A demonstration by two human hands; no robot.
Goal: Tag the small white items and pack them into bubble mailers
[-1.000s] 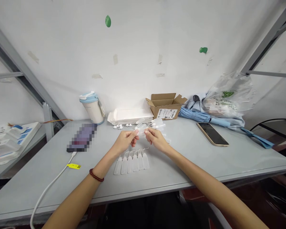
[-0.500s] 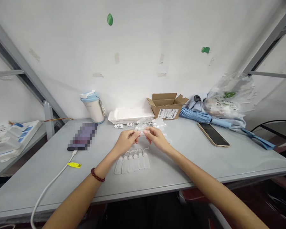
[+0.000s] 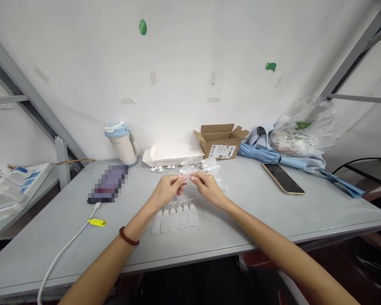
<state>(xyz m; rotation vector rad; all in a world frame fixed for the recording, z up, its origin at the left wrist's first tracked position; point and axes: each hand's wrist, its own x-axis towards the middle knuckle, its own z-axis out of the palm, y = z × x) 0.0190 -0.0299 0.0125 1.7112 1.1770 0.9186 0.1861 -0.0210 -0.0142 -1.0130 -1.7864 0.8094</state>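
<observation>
**Both hands pinch a small clear piece above the bench**

The left hand (image 3: 168, 189) and right hand (image 3: 210, 189) each have a narrow grip, fingertips closed on a small clear piece (image 3: 187, 175) between them; its shape is too small to tell. It is above the middle of the bench (image 3: 241, 220). Six clear bottles (image 3: 173, 220) lie in a row between the hands and the near edge. Loose bottles (image 3: 213, 168) lie beyond the right hand, white caps (image 3: 156, 169) toward the rear edge. There, an open carton (image 3: 220, 144) stands beside a white stack (image 3: 176, 154).
</observation>
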